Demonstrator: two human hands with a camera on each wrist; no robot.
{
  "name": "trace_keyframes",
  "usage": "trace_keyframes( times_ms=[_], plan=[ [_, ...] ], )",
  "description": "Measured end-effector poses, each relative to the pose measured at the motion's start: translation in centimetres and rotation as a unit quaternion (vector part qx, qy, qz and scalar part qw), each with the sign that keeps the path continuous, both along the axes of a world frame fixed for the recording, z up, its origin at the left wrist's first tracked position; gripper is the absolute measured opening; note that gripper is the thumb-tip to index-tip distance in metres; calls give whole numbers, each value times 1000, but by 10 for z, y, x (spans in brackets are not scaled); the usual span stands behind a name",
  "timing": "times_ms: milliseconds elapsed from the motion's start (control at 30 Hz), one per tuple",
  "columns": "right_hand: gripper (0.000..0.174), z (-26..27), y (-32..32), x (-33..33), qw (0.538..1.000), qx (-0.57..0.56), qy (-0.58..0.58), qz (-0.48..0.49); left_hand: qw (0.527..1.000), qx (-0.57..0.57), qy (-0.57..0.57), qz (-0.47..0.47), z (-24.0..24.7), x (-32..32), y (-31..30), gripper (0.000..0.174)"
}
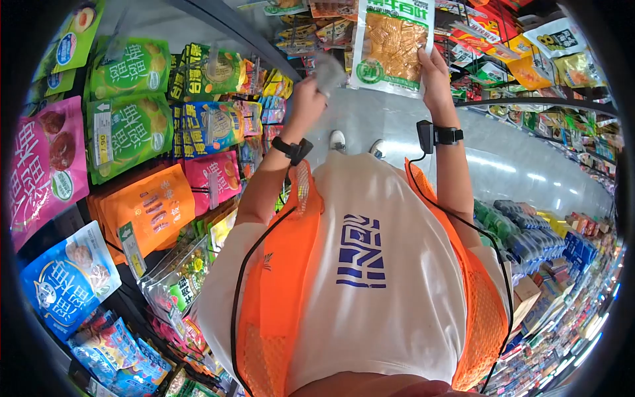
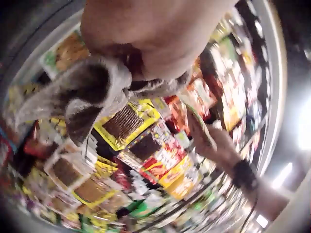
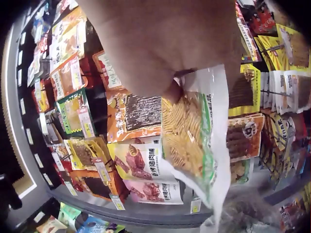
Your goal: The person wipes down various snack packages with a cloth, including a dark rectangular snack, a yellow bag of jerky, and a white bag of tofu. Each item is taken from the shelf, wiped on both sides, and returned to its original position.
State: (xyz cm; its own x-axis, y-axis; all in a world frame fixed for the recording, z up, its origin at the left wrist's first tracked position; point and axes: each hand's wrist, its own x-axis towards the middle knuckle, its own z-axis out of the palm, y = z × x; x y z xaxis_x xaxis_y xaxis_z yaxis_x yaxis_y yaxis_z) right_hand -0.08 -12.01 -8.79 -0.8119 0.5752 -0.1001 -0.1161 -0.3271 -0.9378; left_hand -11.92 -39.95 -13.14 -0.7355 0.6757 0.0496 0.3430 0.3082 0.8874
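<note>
In the head view my right hand (image 1: 434, 78) grips the right edge of a white and green snack bag (image 1: 391, 49), thumb across its front. Golden-brown strips show through the clear window of the bag (image 3: 187, 138) in the right wrist view. My left hand (image 1: 308, 102) holds a crumpled grey cloth (image 1: 329, 73), blurred, to the left of the bag. Seen from the left wrist, folds of the cloth (image 2: 87, 94) hang below the hand, whose fingers are mostly hidden. A grey blur of the cloth (image 3: 243, 213) also shows under the bag in the right wrist view.
Hanging snack packets (image 1: 132, 129) in green, pink, orange and blue fill the rack on the left. Ahead, meat-snack packets (image 3: 138, 116) hang in rows above a shelf edge (image 3: 121, 216). Grey floor (image 1: 364, 116) lies below, with stacked goods (image 1: 529, 228) at the right.
</note>
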Motion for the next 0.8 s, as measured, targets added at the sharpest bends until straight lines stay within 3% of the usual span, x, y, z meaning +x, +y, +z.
trace_keyframes(
  times_ms=[67, 100, 133, 167, 267, 300, 400, 433, 467, 533, 567, 633, 667, 733, 800],
  plan=[
    [36, 8, -11, 0, 999, -34, -2, 24, 964, 115, -223, 92, -24, -3, 1, 22],
    [38, 4, -14, 0, 999, -24, -8, 44, 960, 169, -213, 69, -22, -9, 10, 20],
    [39, 1, -16, -2, 998, -14, -14, 66, 927, 226, -299, 32, -21, -6, 16, 22],
    [44, -1, -20, -3, 991, 72, -92, 69, 882, 274, -384, 2, -19, -3, 21, 25],
    [48, -29, -33, -18, 982, 163, -77, 54, 695, 345, -630, 37, 38, 10, 43, 34],
    [55, -29, -40, -20, 979, 188, -54, 50, 694, 340, -634, 27, 37, 11, 45, 42],
    [72, -17, -46, -15, 855, 495, -131, 81, 736, 319, -597, 22, 21, 16, 53, 44],
    [77, -9, -45, -16, 912, 357, -134, 147, 779, 316, -541, 29, 20, 21, 55, 42],
    [76, -15, -44, -18, 945, 265, -100, 165, 850, 261, -457, -10, 19, 21, 57, 42],
    [74, -20, -48, -24, 977, 73, -28, 198, 950, 140, -266, -82, 26, 23, 60, 42],
    [75, -19, -45, -19, 966, -94, -27, 241, 956, 96, -250, -117, 30, 26, 63, 44],
    [75, 8, -50, -13, 965, -123, -7, 232, 987, 114, 17, -112, 19, 34, 74, 48],
    [74, 17, -51, -13, 964, -137, 3, 227, 975, 120, 152, -107, 12, 35, 78, 50],
    [71, 22, -53, -13, 971, -134, -13, 199, 977, 117, 137, -110, 26, 36, 78, 56],
    [66, 21, -50, -14, 970, -178, -38, 163, 962, 111, 236, -87, 41, 42, 79, 54]
  ],
)
